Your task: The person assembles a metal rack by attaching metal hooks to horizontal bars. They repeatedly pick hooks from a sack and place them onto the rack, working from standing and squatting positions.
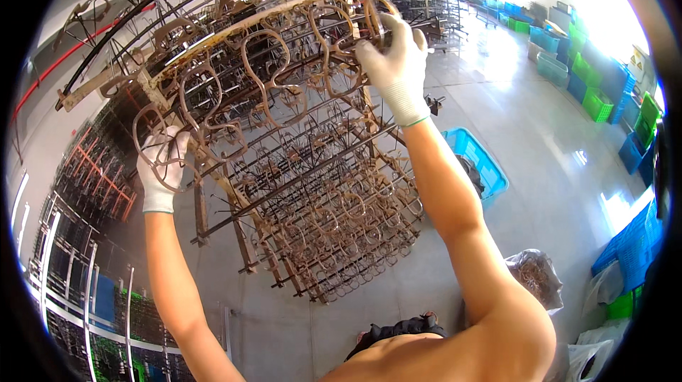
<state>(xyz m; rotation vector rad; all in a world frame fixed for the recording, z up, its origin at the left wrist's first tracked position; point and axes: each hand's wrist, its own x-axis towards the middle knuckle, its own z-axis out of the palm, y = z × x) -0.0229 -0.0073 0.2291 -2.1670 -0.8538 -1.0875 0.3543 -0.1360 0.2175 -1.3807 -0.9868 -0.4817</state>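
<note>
Many brown frames [267, 86] hang in rows on a rack [249, 18]. The left hand [160, 162], gloved, is half curled behind a frame at the rack's left end; I cannot tell whether it grips. The right hand [399, 62], also gloved, bends parted fingers at a right-end frame, its hold unclear. Beyond, a blue basket [483, 172] stands on the floor [533, 116].

1. We see a metal rack [84, 91] standing on the grey floor [536, 144], with dark rods [234, 217] set in tiers.
2. On the rods we see rows of brown glasses frames [268, 85].
3. To the rack's right, the floor shows us a blue basket [501, 182] and a clear bag [551, 302].
</note>
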